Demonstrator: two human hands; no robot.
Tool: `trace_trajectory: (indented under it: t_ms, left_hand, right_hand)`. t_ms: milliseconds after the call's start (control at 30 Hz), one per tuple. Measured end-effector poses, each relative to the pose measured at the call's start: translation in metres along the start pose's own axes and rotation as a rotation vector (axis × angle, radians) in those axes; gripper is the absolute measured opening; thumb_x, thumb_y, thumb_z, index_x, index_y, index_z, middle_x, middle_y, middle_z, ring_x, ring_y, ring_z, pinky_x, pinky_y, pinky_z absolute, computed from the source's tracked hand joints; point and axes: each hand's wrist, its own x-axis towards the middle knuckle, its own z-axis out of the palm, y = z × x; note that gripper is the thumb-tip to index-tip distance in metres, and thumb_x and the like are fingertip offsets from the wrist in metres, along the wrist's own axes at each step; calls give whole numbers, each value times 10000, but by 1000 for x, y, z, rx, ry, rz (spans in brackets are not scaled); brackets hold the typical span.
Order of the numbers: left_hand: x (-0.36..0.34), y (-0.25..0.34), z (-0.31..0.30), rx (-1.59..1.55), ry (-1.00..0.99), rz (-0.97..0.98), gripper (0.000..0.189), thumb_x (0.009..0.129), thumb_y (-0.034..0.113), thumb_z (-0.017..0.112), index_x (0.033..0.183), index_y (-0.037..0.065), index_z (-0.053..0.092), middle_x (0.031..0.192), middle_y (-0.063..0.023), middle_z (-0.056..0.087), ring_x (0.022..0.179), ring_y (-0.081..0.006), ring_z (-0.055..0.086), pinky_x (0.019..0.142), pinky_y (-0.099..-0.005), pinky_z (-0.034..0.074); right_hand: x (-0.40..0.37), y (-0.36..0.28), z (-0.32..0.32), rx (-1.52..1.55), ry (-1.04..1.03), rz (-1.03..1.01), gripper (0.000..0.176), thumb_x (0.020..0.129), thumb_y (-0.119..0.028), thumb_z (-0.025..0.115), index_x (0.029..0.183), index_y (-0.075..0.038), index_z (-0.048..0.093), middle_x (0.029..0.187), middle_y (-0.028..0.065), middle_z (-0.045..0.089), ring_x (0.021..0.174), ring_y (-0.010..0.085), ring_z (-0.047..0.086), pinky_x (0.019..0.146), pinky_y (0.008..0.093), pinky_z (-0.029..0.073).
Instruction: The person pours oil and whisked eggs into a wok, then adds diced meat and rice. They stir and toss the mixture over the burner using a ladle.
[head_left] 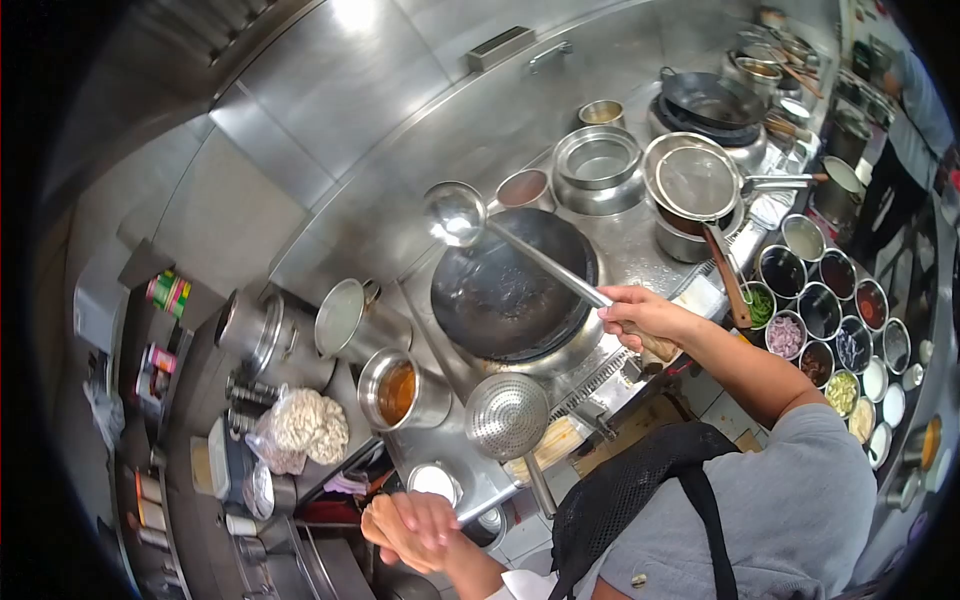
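My right hand [640, 318] is shut on the handle of a long steel ladle [455, 213]. The ladle's bowl hangs above the far rim of a dark, empty-looking wok [500, 300] set in the steel range. My left hand [408, 528] is low at the counter's front edge, below a small white bowl [432, 480]. Its fingers are loosely bent and I see nothing in it. A perforated skimmer [507, 415] lies on the counter between my two hands.
A pot of orange-brown liquid [400, 392] and a tilted lidded pot [342, 315] stand left of the wok. Behind are steel bowls [598, 165] and a mesh strainer [695, 183] over a pot. Several seasoning bowls [835, 315] sit at the right. A second wok [706, 100] and another person [915, 130] are further along.
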Motion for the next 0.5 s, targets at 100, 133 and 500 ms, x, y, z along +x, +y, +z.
trace_trajectory:
  t_ms: [100,133,500]
  left_hand:
    - [112,-67,49,80,-561,-288,555,737,393,815,1027,-26,597,923,-202,684,752,-304,686,712,-439,572]
    - [123,-83,58,2,-669,-409,509,793,408,759,1093,18,627,1119,-202,638,1032,-356,573,933,-488,384]
    - [164,-117,86,-64,-820,-448,378,839,387,703,970,33,696,1106,-205,640,1038,-420,586,1121,-576,186]
  right_hand:
    - [13,56,-67,530,-261,147,438,979,-178,529,1395,-79,433,760,24,545,499,118,515,421,280,442]
    - [12,77,-69,-301,14,9,463,962,-194,544,1394,-65,438,800,59,581,531,171,550,476,334,469]
    - [-16,51,-40,412,-126,168,215,976,-137,531,1175,-56,530,682,-29,495,467,51,459,413,225,410]
